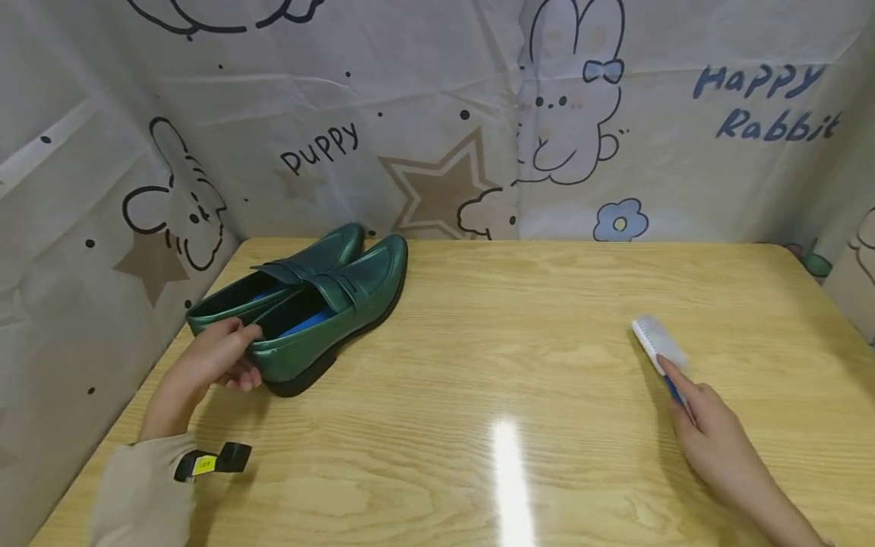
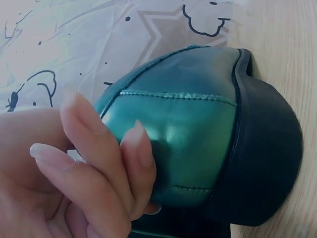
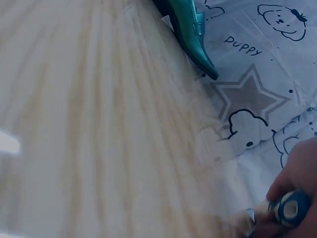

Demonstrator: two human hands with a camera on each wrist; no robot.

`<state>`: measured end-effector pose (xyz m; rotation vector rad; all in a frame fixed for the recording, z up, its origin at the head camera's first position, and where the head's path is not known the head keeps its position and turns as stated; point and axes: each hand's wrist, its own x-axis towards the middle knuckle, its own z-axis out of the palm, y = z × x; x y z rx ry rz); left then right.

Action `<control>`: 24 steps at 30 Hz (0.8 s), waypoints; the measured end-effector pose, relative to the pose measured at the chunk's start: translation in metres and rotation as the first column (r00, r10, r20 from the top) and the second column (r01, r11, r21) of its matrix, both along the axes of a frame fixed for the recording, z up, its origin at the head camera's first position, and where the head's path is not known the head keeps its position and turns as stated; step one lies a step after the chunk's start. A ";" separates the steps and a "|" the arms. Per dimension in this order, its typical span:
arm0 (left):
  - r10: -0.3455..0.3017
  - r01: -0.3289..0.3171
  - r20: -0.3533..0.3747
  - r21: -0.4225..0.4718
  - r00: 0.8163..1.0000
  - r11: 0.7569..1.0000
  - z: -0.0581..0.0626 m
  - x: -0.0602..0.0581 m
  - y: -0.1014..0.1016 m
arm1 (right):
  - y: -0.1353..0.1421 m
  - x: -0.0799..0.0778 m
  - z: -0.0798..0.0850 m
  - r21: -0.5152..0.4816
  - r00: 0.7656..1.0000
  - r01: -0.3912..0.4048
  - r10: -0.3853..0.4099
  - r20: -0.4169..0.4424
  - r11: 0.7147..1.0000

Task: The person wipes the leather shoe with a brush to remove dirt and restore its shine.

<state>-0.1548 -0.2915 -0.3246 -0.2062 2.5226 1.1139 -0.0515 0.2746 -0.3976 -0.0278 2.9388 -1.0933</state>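
A pair of shiny green loafers stands side by side at the left of the table, toes pointing to the back. My left hand point(image 1: 220, 353) grips the heel of the near loafer point(image 1: 372, 285), thumb at the collar and fingers curled against the back. In the left wrist view the green heel counter point(image 2: 173, 134) and black heel fill the middle. Beyond it lies the far loafer point(image 1: 328, 251), partly hidden. Over the right side of the table, my right hand point(image 1: 714, 441) holds a white-headed brush point(image 1: 659, 342) by its blue handle, index finger extended along it.
The light wood table point(image 1: 465, 365) stretches between the hands, with a bright glare streak near the front. A printed cloth point(image 1: 424, 99) with cartoon animals and stars hangs behind and along the left side. A black strap device point(image 1: 213, 461) sits on the left sleeve.
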 end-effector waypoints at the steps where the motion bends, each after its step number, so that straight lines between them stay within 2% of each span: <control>1: -0.008 0.008 0.002 -0.004 1.000 1.000 0.000 0.000 0.000 | -0.001 -0.002 0.000 0.083 1.000 -0.001 0.004 -0.030 0.997; 4: -0.021 0.021 -0.003 -0.024 1.000 0.999 0.000 0.000 0.002 | -0.005 -0.008 0.001 0.228 0.990 0.002 0.029 -0.135 0.974; 10: -0.008 0.006 -0.034 -0.053 0.999 0.999 0.000 0.000 0.003 | -0.009 -0.011 -0.002 0.399 0.977 0.044 0.045 -0.210 0.916; 16: -0.011 0.010 -0.035 -0.043 0.999 0.999 0.001 0.002 0.001 | -0.005 -0.012 -0.006 0.487 0.959 0.024 0.118 -0.258 0.873; 24: -0.036 0.036 -0.031 -0.023 0.999 0.999 0.001 0.000 0.001 | -0.001 -0.011 -0.005 0.541 0.959 -0.019 0.169 -0.228 0.841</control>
